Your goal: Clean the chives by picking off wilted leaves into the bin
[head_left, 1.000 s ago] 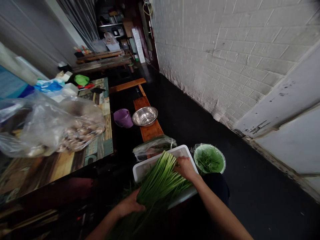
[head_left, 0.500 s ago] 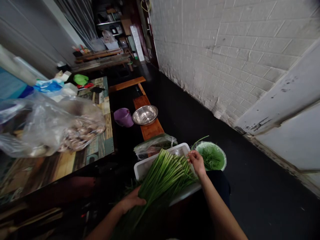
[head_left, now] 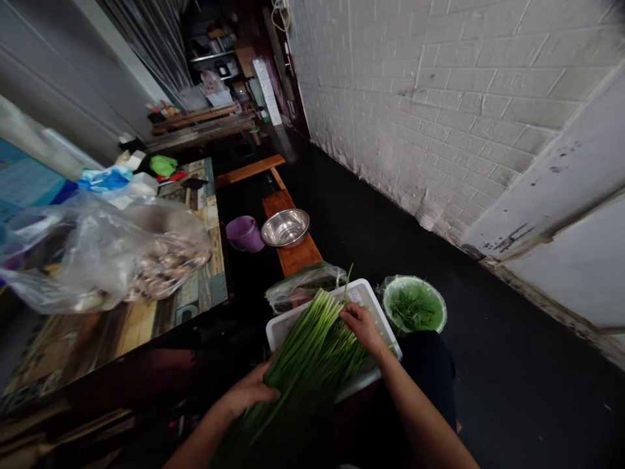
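Observation:
A thick bunch of long green chives (head_left: 303, 345), pale at the far ends, lies slanting over a white plastic tray (head_left: 370, 294). My left hand (head_left: 252, 389) is wrapped round the lower left of the bunch, its thumb on top. Near the pale ends, my right hand (head_left: 361, 324) is closed in a pinch on a thin chive stalk (head_left: 348, 280) that sticks up above the fingers. Right of the tray stands a bucket (head_left: 442, 314) with a pale green lining and loose green scraps (head_left: 414, 309) inside.
A clear bag of greens (head_left: 303, 286) lies behind the tray. Beyond it, a steel basin (head_left: 286, 228) sits on a wooden bench (head_left: 300, 259), beside a purple bucket (head_left: 245, 234). At left, a plank table (head_left: 141, 319) bears a large plastic bag (head_left: 163, 260). A brick wall (head_left: 430, 111) runs along the right.
My right hand has moved left, from beside the bucket to over the pale chive ends. The stalk it pinches now points upward. My left hand keeps its hold on the bunch.

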`<state>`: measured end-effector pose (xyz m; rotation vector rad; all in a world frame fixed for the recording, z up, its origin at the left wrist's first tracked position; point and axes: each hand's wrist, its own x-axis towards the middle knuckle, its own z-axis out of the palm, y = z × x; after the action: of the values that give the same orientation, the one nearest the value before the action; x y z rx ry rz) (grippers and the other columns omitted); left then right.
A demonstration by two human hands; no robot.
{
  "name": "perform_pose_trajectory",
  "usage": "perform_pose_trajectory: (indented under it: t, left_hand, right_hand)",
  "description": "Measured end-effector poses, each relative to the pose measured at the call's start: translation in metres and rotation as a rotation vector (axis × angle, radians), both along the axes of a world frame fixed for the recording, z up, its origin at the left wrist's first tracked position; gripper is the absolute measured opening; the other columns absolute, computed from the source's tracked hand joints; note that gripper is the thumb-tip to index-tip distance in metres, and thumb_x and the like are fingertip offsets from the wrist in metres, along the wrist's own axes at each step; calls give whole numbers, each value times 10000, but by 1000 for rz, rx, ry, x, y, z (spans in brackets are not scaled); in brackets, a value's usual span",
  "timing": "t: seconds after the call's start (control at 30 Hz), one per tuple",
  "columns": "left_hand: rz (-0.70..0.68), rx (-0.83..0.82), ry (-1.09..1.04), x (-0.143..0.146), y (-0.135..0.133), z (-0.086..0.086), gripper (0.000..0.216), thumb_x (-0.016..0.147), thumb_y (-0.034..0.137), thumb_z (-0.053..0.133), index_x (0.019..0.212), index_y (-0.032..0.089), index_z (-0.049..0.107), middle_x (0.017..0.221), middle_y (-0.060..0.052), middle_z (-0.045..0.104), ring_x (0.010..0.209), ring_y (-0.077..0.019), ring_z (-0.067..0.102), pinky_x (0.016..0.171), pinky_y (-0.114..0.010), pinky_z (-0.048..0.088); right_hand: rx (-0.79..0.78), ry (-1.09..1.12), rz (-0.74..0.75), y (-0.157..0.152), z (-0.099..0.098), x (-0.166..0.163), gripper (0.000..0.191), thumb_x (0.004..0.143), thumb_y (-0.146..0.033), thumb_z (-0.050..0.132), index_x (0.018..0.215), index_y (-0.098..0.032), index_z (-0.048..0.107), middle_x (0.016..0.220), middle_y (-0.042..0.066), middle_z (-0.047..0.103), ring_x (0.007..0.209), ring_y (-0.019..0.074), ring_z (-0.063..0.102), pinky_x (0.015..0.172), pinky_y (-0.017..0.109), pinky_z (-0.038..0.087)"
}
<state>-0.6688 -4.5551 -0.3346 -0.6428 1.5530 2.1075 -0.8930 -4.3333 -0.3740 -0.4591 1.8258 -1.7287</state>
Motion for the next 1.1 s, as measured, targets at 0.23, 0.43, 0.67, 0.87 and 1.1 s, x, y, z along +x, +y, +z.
perform_pose_trajectory:
  t: [0.23,0.43,0.67,0.87,1.1]
  left_hand:
    - [116,45,-86,1,0,1,330,570,257,732,885,174,682,747,-57,752,626,-217,680,591,-295,483]
    - [108,95,-9,4,5,3,289,561,306,741,795,143,692,432,56,487,364,-60,341,396,-212,178]
    - [83,161,9,4,9,0,385,603,390,752,894,141,709,376,54,471,332,-62,318,396,-213,169]
    - [104,153,19,3,16,-6,371,570,375,782,853,151,694,414,45,528,345,-69,381,403,-208,221]
    - [189,71,-20,8,6,-1,371,544,392,804,816,169,689,493,1,630,405,-102,479,409,-207,265]
  right_hand:
    - [80,149,-7,4,7,-2,229,797,-436,519,713,-223,521,596,-27,492,556,142,458,554,267,358]
    - [93,202,-325,33,-4,-17,289,794,-505,538,797,-218,570,614,-22,488,582,156,454,581,287,385]
    - [-196,-230,-272,34,11,-20,355,694,-528,673,839,-205,644,695,2,566,604,137,490,576,271,403]
    - [-119,-255,168,6,26,10,368,682,-529,712,605,-196,575,575,-22,520,542,115,464,566,267,382]
    - [49,-63,231,15,14,-1,363,699,-519,665,588,-194,547,540,-39,498,517,108,450,523,250,341]
